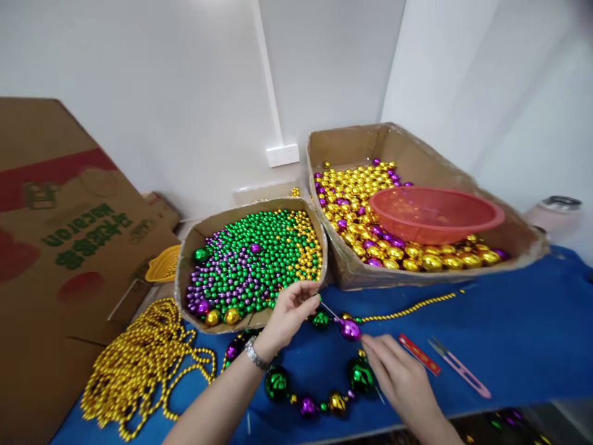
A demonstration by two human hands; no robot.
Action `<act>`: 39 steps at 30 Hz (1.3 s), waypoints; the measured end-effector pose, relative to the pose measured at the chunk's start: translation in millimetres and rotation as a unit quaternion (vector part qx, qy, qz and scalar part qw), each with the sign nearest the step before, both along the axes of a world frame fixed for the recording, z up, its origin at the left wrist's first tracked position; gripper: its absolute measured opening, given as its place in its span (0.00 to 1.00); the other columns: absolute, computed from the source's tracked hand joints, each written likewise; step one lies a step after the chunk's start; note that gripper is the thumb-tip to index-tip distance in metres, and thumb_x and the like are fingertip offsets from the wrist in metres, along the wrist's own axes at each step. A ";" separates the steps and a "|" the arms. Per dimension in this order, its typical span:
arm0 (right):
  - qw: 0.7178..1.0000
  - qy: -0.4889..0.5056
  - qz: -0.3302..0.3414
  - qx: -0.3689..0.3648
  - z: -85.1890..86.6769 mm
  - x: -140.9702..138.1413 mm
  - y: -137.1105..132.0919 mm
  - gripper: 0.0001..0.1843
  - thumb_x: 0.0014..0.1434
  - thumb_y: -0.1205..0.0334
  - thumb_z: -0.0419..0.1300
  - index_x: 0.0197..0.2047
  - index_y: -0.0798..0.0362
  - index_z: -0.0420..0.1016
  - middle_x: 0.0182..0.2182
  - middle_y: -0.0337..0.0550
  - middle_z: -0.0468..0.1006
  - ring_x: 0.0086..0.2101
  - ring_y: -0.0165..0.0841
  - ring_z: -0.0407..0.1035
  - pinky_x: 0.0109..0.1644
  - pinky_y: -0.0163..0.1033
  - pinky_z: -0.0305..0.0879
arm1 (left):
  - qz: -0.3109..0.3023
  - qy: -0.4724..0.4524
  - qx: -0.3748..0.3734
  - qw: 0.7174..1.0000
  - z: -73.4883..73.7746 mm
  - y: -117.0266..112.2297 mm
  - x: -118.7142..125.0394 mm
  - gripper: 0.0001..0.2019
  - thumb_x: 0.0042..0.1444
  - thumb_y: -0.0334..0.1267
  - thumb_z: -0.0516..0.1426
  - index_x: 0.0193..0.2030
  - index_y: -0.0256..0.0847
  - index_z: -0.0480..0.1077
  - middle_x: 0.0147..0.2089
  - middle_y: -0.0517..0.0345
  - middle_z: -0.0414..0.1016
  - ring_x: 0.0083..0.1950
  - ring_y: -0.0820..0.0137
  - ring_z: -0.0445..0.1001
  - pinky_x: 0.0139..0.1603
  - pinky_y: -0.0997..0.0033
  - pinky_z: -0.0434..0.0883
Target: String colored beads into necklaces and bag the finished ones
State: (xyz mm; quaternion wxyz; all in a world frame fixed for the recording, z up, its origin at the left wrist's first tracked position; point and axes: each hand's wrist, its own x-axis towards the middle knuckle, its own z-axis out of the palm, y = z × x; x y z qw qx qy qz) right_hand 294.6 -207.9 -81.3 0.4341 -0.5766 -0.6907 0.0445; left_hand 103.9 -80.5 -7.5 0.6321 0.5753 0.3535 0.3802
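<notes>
My left hand, with a metal watch on its wrist, pinches a thin pale string; something small and green shows at its thumb tip. That string runs down to a shiny purple bead, which the closed fingertips of my right hand hold on its right side. Below the hands a strand of mixed beads curves across the blue cloth, with a large green bead, a gold bead and another large green bead partly behind my right fingers.
An open carton holds small green, purple and gold beads. Another carton holds larger beads and a red basin. Gold bead strings lie left. Pink-handled snips and a red strip lie right on the blue cloth.
</notes>
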 end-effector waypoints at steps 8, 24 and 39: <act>0.994 0.046 -0.067 -0.070 -23.4 27.9 -0.8 0.13 0.65 0.57 0.49 0.40 0.52 0.72 0.33 0.45 0.78 0.33 0.35 0.74 0.39 0.37 0.70 | -0.059 0.050 0.086 0.993 -27.7 -27.0 58.9 0.11 0.55 0.41 0.59 0.39 0.36 0.74 0.34 0.54 0.73 0.33 0.72 0.70 0.33 0.74 0.67; 0.979 0.124 -0.122 -0.104 -27.2 43.9 -8.2 0.16 0.62 0.55 0.52 0.49 0.52 0.72 0.41 0.48 0.76 0.39 0.35 0.73 0.43 0.39 0.70 | -0.200 0.129 0.151 0.959 -99.3 -31.9 102.9 0.12 0.57 0.43 0.55 0.34 0.40 0.77 0.36 0.52 0.78 0.38 0.65 0.73 0.43 0.69 0.66; 0.865 0.344 -0.363 -0.038 -17.9 157.7 16.5 0.24 0.56 0.40 0.56 0.28 0.55 0.66 0.16 0.30 0.62 0.16 0.23 0.58 0.19 0.30 0.55 | -0.239 0.134 0.071 0.959 -97.1 -21.2 113.6 0.16 0.57 0.49 0.54 0.31 0.37 0.72 0.26 0.58 0.72 0.27 0.72 0.68 0.28 0.76 0.62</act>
